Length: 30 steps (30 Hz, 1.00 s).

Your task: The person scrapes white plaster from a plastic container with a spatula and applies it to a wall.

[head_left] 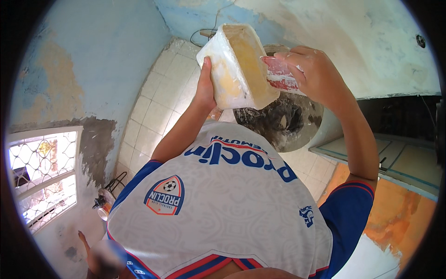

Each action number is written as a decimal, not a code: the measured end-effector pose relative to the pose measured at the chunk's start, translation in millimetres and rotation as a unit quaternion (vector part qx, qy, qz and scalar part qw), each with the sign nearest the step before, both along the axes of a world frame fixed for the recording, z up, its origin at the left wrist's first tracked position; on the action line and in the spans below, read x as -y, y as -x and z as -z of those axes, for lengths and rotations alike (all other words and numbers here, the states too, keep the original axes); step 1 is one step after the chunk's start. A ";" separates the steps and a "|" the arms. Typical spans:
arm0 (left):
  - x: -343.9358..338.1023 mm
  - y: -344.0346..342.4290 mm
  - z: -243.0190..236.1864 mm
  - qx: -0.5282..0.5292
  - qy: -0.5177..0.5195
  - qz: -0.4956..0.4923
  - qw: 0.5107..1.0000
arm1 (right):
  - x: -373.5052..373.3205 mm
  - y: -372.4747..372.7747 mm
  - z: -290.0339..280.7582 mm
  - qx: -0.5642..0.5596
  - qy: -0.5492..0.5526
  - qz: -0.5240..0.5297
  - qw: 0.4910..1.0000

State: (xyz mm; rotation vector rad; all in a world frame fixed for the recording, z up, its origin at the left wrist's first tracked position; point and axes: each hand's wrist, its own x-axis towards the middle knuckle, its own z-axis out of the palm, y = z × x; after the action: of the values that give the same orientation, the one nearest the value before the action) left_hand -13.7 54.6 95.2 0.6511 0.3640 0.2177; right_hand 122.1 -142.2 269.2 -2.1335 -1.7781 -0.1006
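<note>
My left hand (206, 83) grips the side of a white rectangular plastic tub (227, 74), held tilted above the floor, its inside coated pale yellow and its outside smeared with white. At the tub's right side, my right hand (316, 74) holds a flat red tool (281, 74) caked with white material, its end reaching the tub's rim. Beneath the tub is a round, dark, stained surface (297, 130), partly hidden by the tub and my shirt.
Patchy blue walls (79, 56) surround a tiled floor (155, 102). A barred window (44, 169) is at left, with a cluster of small objects (103, 202) beside it. A dark recess with a ledge (385, 158) is at right. Part of a person (100, 260) shows lower left.
</note>
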 end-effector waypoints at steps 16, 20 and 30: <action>3.7 3.0 7.3 0.038 0.015 0.009 0.999 | -23.9 -1.1 17.0 -0.110 -0.175 0.056 0.977; 1.2 3.0 11.5 0.057 0.030 0.011 0.998 | -27.8 15.3 24.9 0.044 -0.133 -0.028 0.990; 2.1 2.6 9.8 0.033 0.036 0.016 0.999 | -34.3 19.3 35.8 0.012 -0.148 -0.032 0.988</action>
State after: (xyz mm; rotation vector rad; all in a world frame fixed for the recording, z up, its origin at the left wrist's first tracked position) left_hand -16.3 52.5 85.4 0.5778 0.2973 0.1948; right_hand 102.8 -107.9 233.4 -1.8711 -1.7205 -0.3529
